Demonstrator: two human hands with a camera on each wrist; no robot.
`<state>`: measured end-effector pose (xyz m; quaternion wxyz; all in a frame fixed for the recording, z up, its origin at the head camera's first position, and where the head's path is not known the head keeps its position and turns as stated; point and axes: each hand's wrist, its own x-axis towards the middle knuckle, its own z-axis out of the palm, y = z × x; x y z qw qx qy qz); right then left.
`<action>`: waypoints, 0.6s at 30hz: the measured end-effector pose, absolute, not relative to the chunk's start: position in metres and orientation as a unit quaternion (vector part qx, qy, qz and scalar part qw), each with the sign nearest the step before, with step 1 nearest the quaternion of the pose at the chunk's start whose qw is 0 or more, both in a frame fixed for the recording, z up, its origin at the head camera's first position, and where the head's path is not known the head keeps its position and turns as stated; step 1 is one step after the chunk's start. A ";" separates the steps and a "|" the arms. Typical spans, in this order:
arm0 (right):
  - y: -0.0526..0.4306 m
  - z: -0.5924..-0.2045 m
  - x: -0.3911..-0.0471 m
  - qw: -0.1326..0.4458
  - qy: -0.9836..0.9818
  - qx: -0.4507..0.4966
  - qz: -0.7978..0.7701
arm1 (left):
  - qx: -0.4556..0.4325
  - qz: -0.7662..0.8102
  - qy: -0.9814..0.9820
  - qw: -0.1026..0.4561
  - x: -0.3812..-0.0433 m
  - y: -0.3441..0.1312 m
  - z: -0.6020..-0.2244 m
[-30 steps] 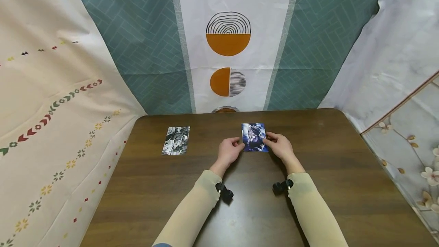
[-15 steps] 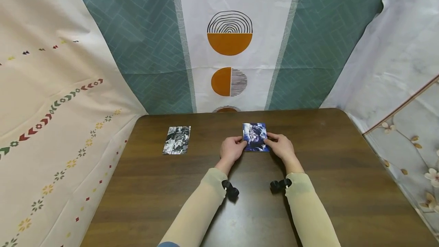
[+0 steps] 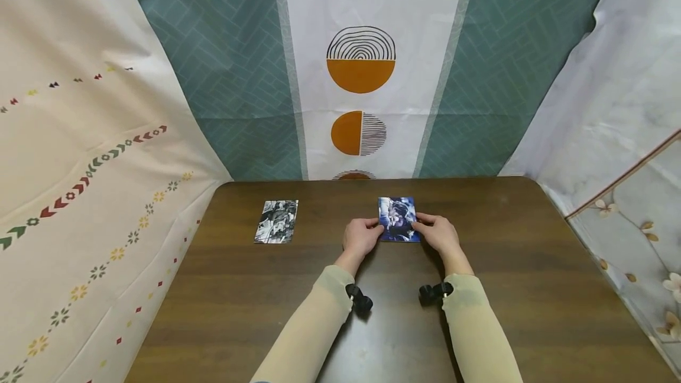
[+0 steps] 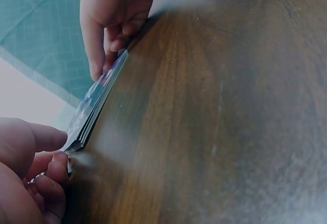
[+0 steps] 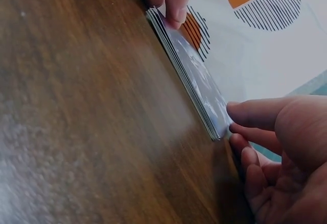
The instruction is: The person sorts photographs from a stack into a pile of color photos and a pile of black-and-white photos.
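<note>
A neat stack of picture cards (image 3: 397,220), a blue and white print on top, lies at the back middle of the table. My left hand (image 3: 362,239) pinches its left edge, thumb on the top face and fingers curled at the side. On the opposite edge my right hand (image 3: 438,236) pinches the stack the same way. Several thin layers show along the near side of the stack (image 5: 186,81) in the right wrist view. Seen from the left wrist, the stack (image 4: 97,104) spans between both hands, close over the wood.
A single black-and-white picture card (image 3: 276,222) lies flat to the left of the stack. The brown wooden table (image 3: 239,312) ends at a patterned teal and white cloth (image 3: 367,146) behind. Light printed cloths hang at the left and right sides.
Both hands keep their hold at the sides of the card stack. The left forearm has shifted slightly inward to the right, and the head view has tilted a little.
</note>
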<state>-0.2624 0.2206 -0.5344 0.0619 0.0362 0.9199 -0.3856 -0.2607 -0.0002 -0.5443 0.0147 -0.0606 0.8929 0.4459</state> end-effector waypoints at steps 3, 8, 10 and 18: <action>0.221 -0.535 -0.261 0.063 0.919 0.041 -0.388 | -0.060 0.445 0.893 0.018 -0.260 0.000 -0.545; 0.222 -0.533 -0.263 0.063 0.919 0.042 -0.387 | -0.059 0.452 0.890 0.021 -0.263 0.001 -0.544; 0.222 -0.533 -0.263 0.063 0.919 0.041 -0.387 | -0.060 0.456 0.888 0.020 -0.263 0.000 -0.543; 0.222 -0.533 -0.263 0.076 0.910 0.048 -0.406 | -0.063 0.460 0.885 0.018 -0.259 -0.003 -0.542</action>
